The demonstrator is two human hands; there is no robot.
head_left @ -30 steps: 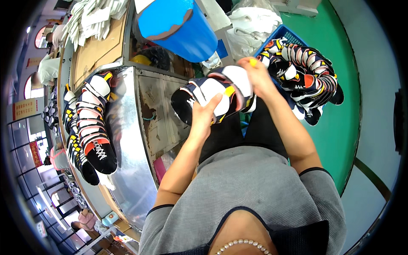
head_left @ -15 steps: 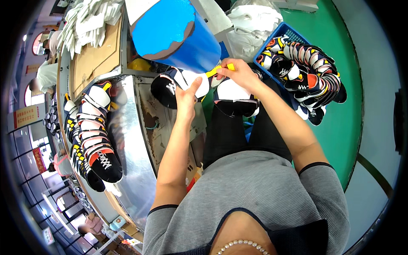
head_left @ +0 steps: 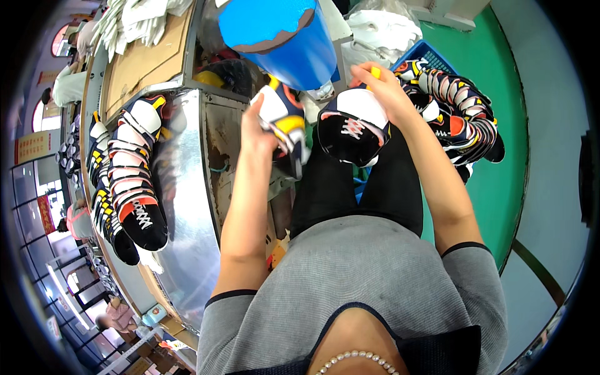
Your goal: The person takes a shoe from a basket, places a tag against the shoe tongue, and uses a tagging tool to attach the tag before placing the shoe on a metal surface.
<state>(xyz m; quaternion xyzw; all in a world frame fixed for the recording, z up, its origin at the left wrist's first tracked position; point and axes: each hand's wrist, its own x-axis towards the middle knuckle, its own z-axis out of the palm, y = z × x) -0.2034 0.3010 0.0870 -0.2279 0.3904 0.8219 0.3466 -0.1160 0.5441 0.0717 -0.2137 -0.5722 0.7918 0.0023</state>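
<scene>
My left hand [head_left: 256, 128] grips a white, black and yellow shoe upper [head_left: 289, 115], turned on its side and slightly blurred, left of my lap. My right hand [head_left: 389, 94] is closed on the heel end of another shoe upper [head_left: 350, 134] with a black toe and white laces. Its toe points toward me above my thighs, and a yellow tab shows at my fingers. The two uppers are apart. Just beyond them stands a blue cylinder [head_left: 312, 62] with a ragged brown edge on its top.
On the metal table [head_left: 190, 156] at left lie two nested rows of shoe uppers [head_left: 132, 172]. A blue basket [head_left: 431, 56] at right holds more stacked uppers [head_left: 469, 106]. White cloth pieces [head_left: 134, 22] lie on cardboard far left. A bag of white material [head_left: 384, 37] stands beyond. People work in the background.
My left hand has turned its upper onto its side and drawn it away from the right one. My right hand has moved right, its upper tilting so the laces show.
</scene>
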